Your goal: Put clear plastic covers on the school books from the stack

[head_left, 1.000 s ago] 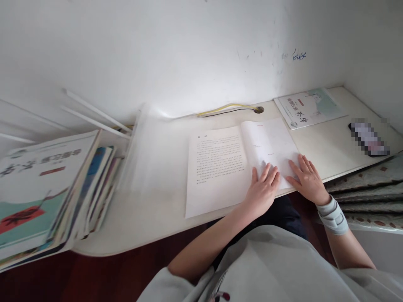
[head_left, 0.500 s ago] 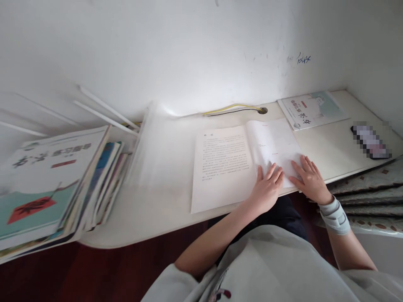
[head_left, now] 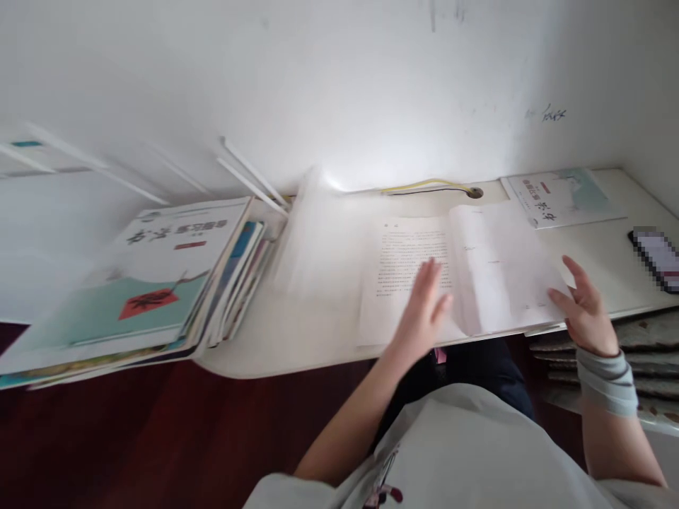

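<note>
An open book [head_left: 408,318] lies on the white desk, its left page printed with lines of text and its right page mostly blank. Over the left page is my left hand [head_left: 421,311], slightly blurred, fingers stretched out and thumb apart, holding nothing. At the right page's outer edge is my right hand [head_left: 588,314], with thumb and fingers spread; a grey band [head_left: 607,378] wraps its wrist. Whether its thumb touches the paper is unclear.
Books in a stack [head_left: 175,261] stand on the left beside a white rack [head_left: 254,185]. A thin book [head_left: 565,198] and a phone [head_left: 658,258] lie to the right. Cables run to a desk hole [head_left: 474,192]. Patterned fabric [head_left: 578,360] hangs below the right desk edge.
Both hands have come off the right page they were pressing. My left hand moved left over the printed page; my right hand moved to the outer edge. The view has shifted left.
</note>
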Motion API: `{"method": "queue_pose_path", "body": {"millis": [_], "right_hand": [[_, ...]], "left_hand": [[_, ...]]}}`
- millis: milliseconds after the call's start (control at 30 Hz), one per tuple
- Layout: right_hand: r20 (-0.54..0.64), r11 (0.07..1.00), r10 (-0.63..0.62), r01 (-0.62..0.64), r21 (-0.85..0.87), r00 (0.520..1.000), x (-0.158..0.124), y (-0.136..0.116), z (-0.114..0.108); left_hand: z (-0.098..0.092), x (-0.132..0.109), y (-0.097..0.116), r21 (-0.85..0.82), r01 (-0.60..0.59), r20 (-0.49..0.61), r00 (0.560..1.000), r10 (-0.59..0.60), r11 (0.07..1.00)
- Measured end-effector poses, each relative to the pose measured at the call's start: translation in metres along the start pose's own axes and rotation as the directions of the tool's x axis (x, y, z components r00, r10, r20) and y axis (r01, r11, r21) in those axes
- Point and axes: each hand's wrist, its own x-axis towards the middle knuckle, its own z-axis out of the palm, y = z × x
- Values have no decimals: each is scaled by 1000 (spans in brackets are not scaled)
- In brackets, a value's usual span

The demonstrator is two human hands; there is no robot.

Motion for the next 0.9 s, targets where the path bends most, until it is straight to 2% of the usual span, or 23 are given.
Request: {"method": "queue_pose_path", "body": {"millis": [67, 100, 167, 233, 300, 333, 400, 467, 500, 567, 633, 700, 767, 833, 900], "right_hand": [[47, 981, -45, 53, -185, 998, 6, 7, -13], [86, 949, -61, 84, -303, 994, 8, 9, -19], [122, 835, -111, 159, -527, 986, 12, 11, -23], [78, 684, -209, 203, -700, 975, 12, 5, -17], [51, 563, -350, 254, -787, 935, 7, -8, 2], [83, 524, -409, 308, -794, 909, 3, -15, 14], [257, 478, -483, 498, -724, 837, -7, -29, 42], [462, 403, -481, 656, -638, 745, -17, -37, 70], [530, 366, -460, 696, -618, 712, -22, -39, 81], [587, 318, -414, 715, -623, 695, -28, -40, 97], [574, 307, -396, 693, -653, 716, -31, -38, 104], [554, 318, -396, 675, -666, 733, -31, -36, 106], [538, 353, -404, 668, -655, 740, -31, -35, 105], [517, 435, -415, 662, -610, 749, -31, -35, 104], [483, 576, -420, 637, -512, 768, -31, -35, 101]], "left_hand": [[-28, 0, -39, -46, 188, -76, 979, -191, 981], [-41, -1, -58, -77, 299, -85, 948, -305, 951], [-62, -4, -89, -150, 466, -16, 881, -473, 872], [-75, -7, -108, -202, 549, 41, 832, -553, 811], [-81, -7, -115, -224, 584, 27, 804, -594, 780], [-83, -7, -116, -223, 596, 2, 792, -611, 771], [-84, -4, -116, -215, 617, -28, 771, -637, 757], [-83, -1, -115, -220, 633, -5, 760, -650, 742], [-82, 0, -115, -233, 639, 27, 758, -652, 734], [-80, 1, -115, -260, 651, 109, 754, -648, 713], [-79, 1, -114, -291, 666, 164, 742, -650, 687], [-80, 1, -111, -368, 657, 145, 739, -657, 658], [-84, 3, -102, -529, 600, 105, 748, -655, 600], [-93, 9, -85, -706, 496, 97, 775, -625, 506], [-103, 22, -61, -832, 385, 111, 821, -560, 399]]}}
